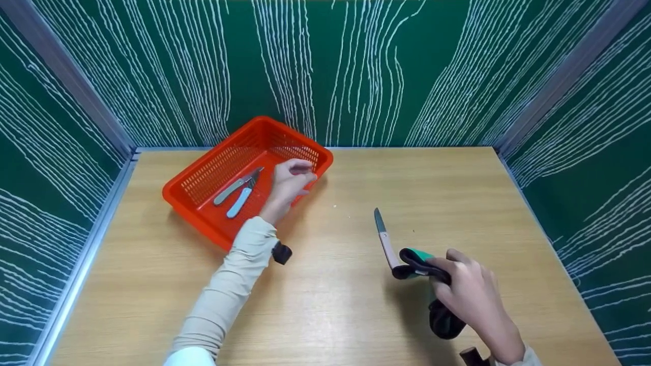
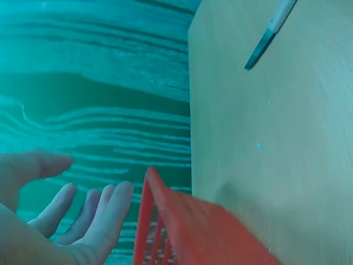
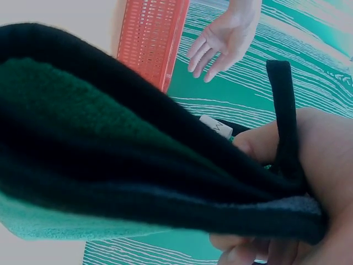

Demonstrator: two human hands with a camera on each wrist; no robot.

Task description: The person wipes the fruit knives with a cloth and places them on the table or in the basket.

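My left hand (image 1: 288, 187) hovers over the right side of a red plastic basket (image 1: 189, 220), fingers loosely bent and holding nothing. Two knives with pale handles lie inside: a greyish one (image 1: 230, 191) and a light blue one (image 1: 238, 203). On the table between my hands is a knife (image 1: 385, 243) with a pinkish handle, its blade pointing away. My right hand (image 1: 473, 291) grips a folded green cloth (image 1: 421, 255) with black edging, raised over the table. A strap loop and white label show in the right wrist view. The cloth overlaps the knife's handle end; contact cannot be told.
The wooden table (image 1: 335, 305) meets green walls (image 1: 442, 101) with white wavy lines at the back and both sides. Grey metal trim (image 1: 91, 244) runs along the left edge. Small specks lie on the tabletop.
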